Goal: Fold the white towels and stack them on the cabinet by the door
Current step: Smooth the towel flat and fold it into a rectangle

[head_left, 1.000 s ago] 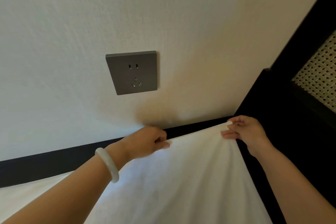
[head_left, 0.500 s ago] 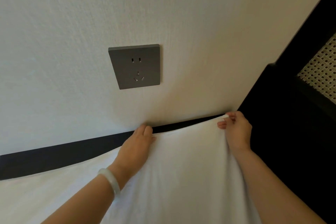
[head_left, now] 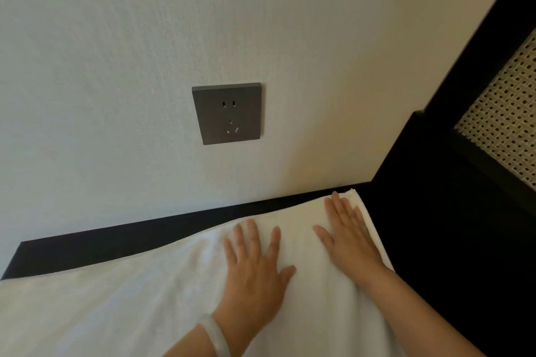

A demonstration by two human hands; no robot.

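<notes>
Head view: we press both flat, spread hands, left hand (head_left: 255,272) and right hand (head_left: 349,236), on the towel (head_left: 116,298); smooth outward evenly toward its far edge.

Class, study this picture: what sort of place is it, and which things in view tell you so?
Probably a bedroom or hotel room: a grey wall socket, a white towel spread on a dark surface, and dark furniture with a woven cane panel.
</notes>
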